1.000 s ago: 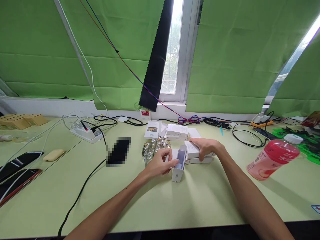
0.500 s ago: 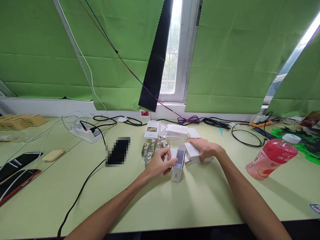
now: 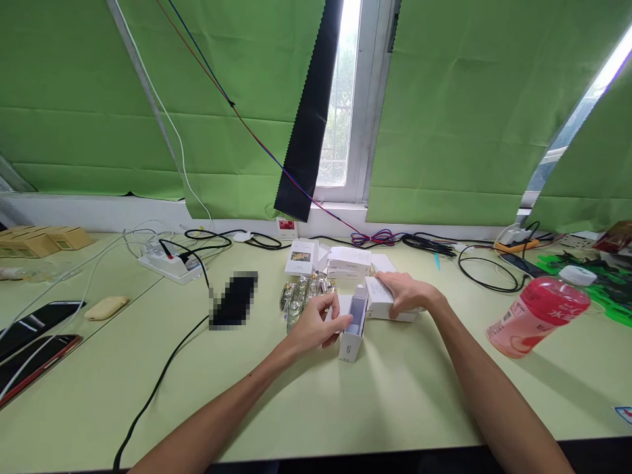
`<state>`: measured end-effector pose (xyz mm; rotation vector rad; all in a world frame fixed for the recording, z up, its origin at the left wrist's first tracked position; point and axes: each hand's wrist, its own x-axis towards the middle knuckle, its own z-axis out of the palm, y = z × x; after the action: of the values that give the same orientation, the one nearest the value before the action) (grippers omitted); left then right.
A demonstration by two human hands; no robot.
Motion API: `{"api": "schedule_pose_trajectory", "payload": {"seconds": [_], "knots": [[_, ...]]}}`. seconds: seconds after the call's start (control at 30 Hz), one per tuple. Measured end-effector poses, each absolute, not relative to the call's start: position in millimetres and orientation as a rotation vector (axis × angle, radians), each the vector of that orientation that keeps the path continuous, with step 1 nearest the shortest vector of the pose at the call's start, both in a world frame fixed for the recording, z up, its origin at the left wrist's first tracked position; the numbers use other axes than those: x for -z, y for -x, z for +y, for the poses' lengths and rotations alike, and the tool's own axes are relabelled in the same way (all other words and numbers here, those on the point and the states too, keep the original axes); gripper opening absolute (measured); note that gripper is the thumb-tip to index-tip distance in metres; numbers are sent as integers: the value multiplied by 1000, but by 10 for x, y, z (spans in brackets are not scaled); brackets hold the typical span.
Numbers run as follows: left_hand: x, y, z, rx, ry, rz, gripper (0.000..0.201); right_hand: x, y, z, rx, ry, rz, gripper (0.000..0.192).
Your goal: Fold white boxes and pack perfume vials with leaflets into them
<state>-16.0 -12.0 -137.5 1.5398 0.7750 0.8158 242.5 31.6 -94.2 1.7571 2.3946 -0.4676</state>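
Note:
My left hand [image 3: 316,324] is closed at the left wall of a small open white box [image 3: 350,342], its thumb at the opening and its other fingers curled outside. A grey-lavender interior shows in that box, and its end flap stands up. My right hand [image 3: 407,291] grips a closed white box [image 3: 379,293] from above, fingers over the top and thumb on the near side. That box rests on another white box [image 3: 399,316]. Left of the open box lies a cluster of shiny, clear-wrapped silvery items [image 3: 299,296], partly hidden by my left hand.
Behind stand more white boxes [image 3: 348,258] and a white card with a picture [image 3: 301,257]. A pink drink bottle [image 3: 538,313] leans at right. A pixelated dark device [image 3: 234,299], a power strip [image 3: 170,263] and phones [image 3: 37,362] lie left. Cables run along the back.
Under my right hand the upper white box has turned slightly and sits more squarely on the one below. My left hand and the open box have barely moved.

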Motion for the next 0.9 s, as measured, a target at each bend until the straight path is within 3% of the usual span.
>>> {"api": "schedule_pose_trajectory", "payload": {"seconds": [0.5,0.9], "knots": [[1326,166,-140,-793,-1536,790,43,378,-2003,1097,-18,-1864,2548,87],[1456,181,-78,-799,-1533,760,42,512,-1717,1675,59,-1789,2449,84]]}}
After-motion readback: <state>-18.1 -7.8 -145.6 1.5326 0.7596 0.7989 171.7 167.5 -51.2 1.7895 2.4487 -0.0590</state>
